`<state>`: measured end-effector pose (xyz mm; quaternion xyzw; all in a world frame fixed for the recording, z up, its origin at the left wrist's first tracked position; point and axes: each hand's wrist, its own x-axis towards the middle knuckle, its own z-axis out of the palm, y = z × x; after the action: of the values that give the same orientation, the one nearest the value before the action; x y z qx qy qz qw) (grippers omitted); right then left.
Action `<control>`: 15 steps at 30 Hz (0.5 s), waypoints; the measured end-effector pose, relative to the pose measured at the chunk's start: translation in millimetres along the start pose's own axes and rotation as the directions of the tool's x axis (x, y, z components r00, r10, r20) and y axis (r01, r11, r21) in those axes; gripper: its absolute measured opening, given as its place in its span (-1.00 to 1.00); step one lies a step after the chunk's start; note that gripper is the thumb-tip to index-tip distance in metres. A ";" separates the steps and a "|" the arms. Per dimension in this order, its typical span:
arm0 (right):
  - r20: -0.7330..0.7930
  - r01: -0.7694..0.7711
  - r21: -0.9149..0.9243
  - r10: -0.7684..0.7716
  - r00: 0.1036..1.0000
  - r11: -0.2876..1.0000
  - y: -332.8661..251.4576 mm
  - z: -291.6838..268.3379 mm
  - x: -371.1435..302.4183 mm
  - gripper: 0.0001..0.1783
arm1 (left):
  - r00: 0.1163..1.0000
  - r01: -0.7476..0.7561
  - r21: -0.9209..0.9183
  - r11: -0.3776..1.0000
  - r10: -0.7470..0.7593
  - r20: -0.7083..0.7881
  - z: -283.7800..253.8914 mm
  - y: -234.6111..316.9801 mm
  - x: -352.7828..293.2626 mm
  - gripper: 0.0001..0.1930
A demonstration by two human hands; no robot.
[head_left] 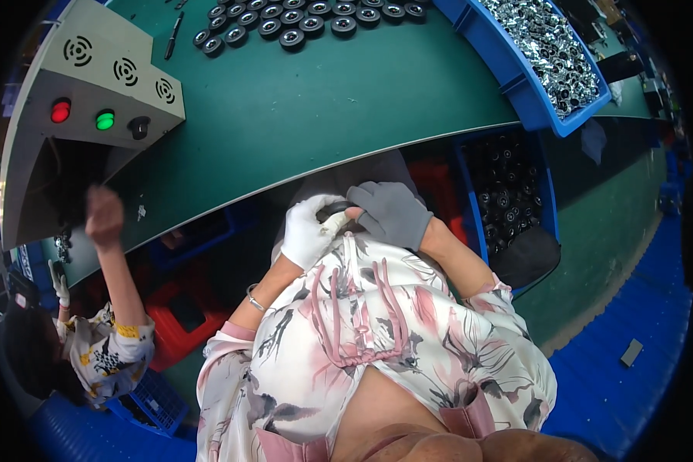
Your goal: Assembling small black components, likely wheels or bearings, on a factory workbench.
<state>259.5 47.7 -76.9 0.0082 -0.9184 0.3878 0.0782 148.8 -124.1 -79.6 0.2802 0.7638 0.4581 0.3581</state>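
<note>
Gripping a disc [333, 209], left hand [308, 231] and right hand [396, 214] seemingly steady it together. Wheels [311, 25] lie grouped, handy, at twelve o'clock.

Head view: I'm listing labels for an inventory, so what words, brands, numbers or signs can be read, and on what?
No words, brands or numbers can be read.
Machine housing: three round curved-slot patterns, no readable lettering.
Held black part: any marking too small to read.
Black pen: any print too small to read.
</note>
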 end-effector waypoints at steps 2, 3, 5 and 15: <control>-0.016 0.054 0.004 -0.054 0.998 0.999 6.4 2.1 0.4 -0.78 | 0.999 -0.016 -0.056 0.998 0.018 0.028 -0.4 -12.8 -1.2 -0.74; -0.022 0.042 0.048 -0.041 0.999 0.998 11.6 5.0 -1.1 -0.79 | 0.998 -0.030 -0.111 0.993 0.037 0.055 -0.2 -17.0 -1.9 -0.72; -0.024 0.038 0.093 -0.036 0.999 0.995 14.4 7.0 -0.3 -0.80 | 0.999 0.028 -0.165 0.986 -0.020 0.046 1.7 -16.4 -2.8 -0.71; 0.023 0.146 0.209 -0.154 0.988 0.967 9.4 -2.6 4.4 -0.73 | 0.931 0.362 -0.700 0.616 -0.202 0.304 -4.8 -6.8 -10.3 -0.67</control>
<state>254.8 56.3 -81.2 0.0933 -0.8712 0.4739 0.0881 150.4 -137.2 -81.2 0.0281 0.5044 0.6377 0.5816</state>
